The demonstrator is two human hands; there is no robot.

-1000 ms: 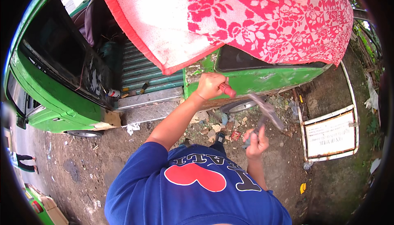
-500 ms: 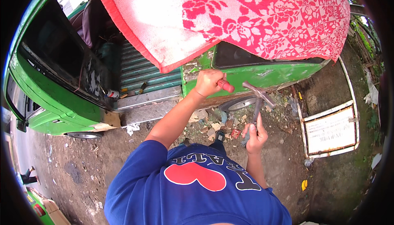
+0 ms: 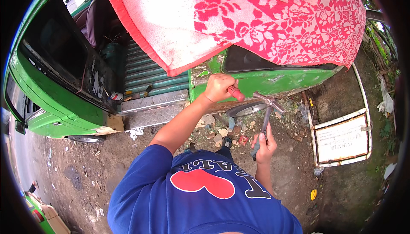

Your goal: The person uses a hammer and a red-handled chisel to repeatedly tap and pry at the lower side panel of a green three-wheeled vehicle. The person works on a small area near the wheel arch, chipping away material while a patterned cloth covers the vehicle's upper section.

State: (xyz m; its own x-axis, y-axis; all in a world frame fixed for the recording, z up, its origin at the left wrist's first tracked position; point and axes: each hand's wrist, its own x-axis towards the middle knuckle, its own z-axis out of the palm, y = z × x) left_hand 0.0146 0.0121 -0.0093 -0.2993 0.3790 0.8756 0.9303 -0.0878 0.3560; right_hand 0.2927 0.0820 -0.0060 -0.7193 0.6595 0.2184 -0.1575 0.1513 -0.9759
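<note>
My left hand (image 3: pixel 220 87) is closed around a tool with a red handle (image 3: pixel 236 93); the handle's end sticks out toward the right. The tool's other end is hidden, so its exact kind does not show. That hand is at the edge of the green van body (image 3: pixel 265 81), beside the side opening. My right hand (image 3: pixel 265 148) grips a hammer (image 3: pixel 266 118) low on its shaft. The hammer's metal head is up, close to the right of the red handle but apart from it.
A pink and white flowered cloth (image 3: pixel 273 20) hangs over the van. Inside the opening, a small can (image 3: pixel 115 95) lies near the metal sill (image 3: pixel 156 100). Rubble (image 3: pixel 220 136) surrounds my feet near the wheel (image 3: pixel 250 109). A rusty white frame (image 3: pixel 314 144) stands right.
The hammer's head has dipped slightly, and its shaft has turned a little. My left hand keeps hold of the red-handled tool at nearly the same spot.
</note>
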